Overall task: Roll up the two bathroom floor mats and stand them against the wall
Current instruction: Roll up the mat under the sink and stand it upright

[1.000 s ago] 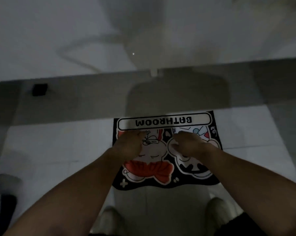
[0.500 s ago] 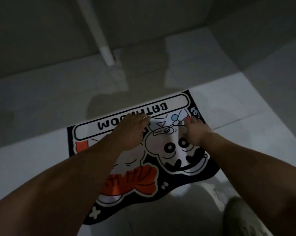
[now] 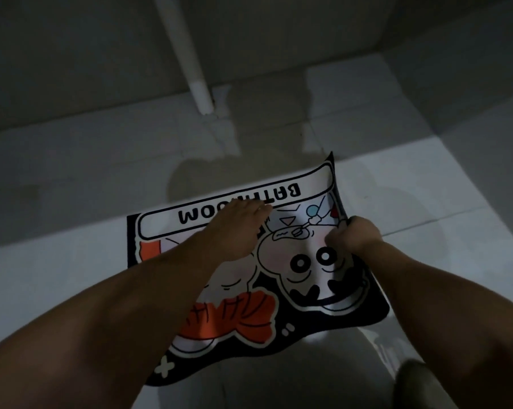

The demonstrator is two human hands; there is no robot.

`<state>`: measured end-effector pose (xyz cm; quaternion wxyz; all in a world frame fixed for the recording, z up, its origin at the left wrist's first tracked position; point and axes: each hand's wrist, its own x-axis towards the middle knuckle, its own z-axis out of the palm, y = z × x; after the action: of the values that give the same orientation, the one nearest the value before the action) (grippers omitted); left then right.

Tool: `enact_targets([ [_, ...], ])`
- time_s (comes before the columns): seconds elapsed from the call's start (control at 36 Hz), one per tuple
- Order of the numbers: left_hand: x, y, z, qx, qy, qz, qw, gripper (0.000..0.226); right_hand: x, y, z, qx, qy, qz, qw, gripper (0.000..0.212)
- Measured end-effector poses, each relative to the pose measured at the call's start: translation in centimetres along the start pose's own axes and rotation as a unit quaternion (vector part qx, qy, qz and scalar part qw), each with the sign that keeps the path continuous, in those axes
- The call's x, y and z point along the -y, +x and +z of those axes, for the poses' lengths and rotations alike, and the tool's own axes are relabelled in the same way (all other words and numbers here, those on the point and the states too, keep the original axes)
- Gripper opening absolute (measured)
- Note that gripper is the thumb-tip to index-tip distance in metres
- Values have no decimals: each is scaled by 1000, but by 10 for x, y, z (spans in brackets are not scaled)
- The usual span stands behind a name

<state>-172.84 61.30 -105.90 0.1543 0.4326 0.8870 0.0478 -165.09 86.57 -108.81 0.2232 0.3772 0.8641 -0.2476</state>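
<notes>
A black bathroom mat (image 3: 302,290) with cartoon figures, an orange bow and a white "BATHROOM" banner lies on the pale tiled floor. My right hand (image 3: 354,236) is closed on the mat's right edge, and that far right corner (image 3: 327,175) curls up off the floor. My left hand (image 3: 237,222) lies flat, fingers together, on the mat just below the banner. Only one mat is in view.
A white pipe (image 3: 190,60) runs down the grey wall (image 3: 72,69) to the floor behind the mat. A raised step or ledge (image 3: 456,54) stands at the back right. My shoe (image 3: 420,385) shows at the lower right. The room is dim.
My right hand has slid from the mat's middle to its right edge and gripped it, lifting the far right corner. My left hand has reached up to the banner. The view has turned.
</notes>
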Motion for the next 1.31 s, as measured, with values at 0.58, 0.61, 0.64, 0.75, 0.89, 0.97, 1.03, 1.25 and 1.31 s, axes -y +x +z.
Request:
enact_targets([
  [0.58,-25,16,-103,-123,0,1,992,87,90,-88,-124,-51,-259,-457,849,63],
  [0.61,-27,14,-108,-138,-14,0,990,73,95,-94,-132,-42,-269,-468,841,61],
  [0.64,-28,11,-117,-154,-28,-3,988,57,100,-100,-140,-33,-282,-471,835,60],
  [0.75,-26,-8,-157,-143,-36,-11,989,13,113,-121,-170,-38,-309,-483,819,62],
  [0.89,-28,-37,-202,-107,-13,-20,994,18,126,-145,-199,-35,-288,-526,799,60],
  [0.97,-29,-47,-211,-133,13,-17,991,12,132,-154,-202,-55,-289,-555,778,45],
  [1.03,-27,-52,-209,-129,11,-22,991,15,134,-155,-200,-78,-300,-572,760,32],
  [1.25,-25,-63,-194,-84,16,-1,996,21,121,-144,-185,-89,-341,-563,748,39],
  [1.31,-23,-62,-195,-61,5,-13,998,18,119,-139,-181,-91,-333,-563,751,42],
])
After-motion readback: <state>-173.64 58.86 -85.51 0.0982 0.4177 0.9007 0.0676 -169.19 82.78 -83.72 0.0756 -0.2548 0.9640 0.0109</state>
